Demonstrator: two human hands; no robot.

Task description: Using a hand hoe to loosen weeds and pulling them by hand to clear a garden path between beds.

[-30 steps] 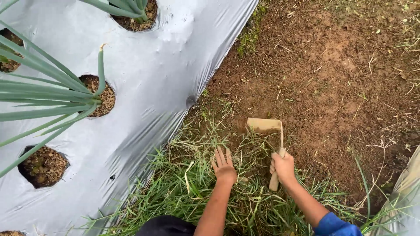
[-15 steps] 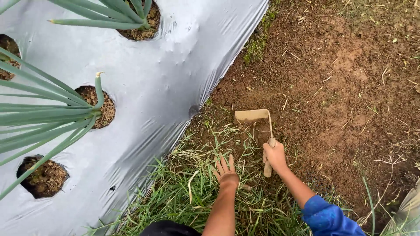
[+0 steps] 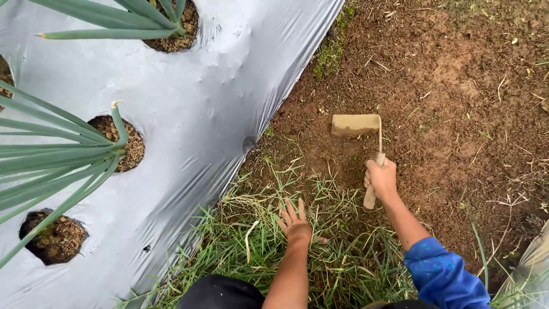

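Hoe (image 3: pixel 361 137) sat in right hand (image 3: pixel 381 178), fingers wrapped tight round its wooden handle, handle butt sticking out below the fist. Blade was flat, mud-coated, resting on soil (image 3: pixel 452 91) just past the grass (image 3: pixel 320 240) edge, thin metal neck running from blade down to handle. Left hand (image 3: pixel 295 222) lay left of the hoe and nearer the person, fingers spread, palm down on the grass, gripping nothing that I could see. Hands were apart, not touching. Blue sleeve (image 3: pixel 443 277) covered right upper arm; left forearm was bare.

Left of the hoe, grey plastic sheet (image 3: pixel 217 114) covered the bed, its edge running diagonally past the blade with a strip of soil between. Sheet had round holes (image 3: pixel 54 237) filled with earth; long green leaves (image 3: pixel 57 160) came out of the hole (image 3: pixel 123 140) well left of the hoe. Another hole (image 3: pixel 174 28) with leaves sat at the top edge. Right of the hoe: bare brown soil with scattered dry stalks.
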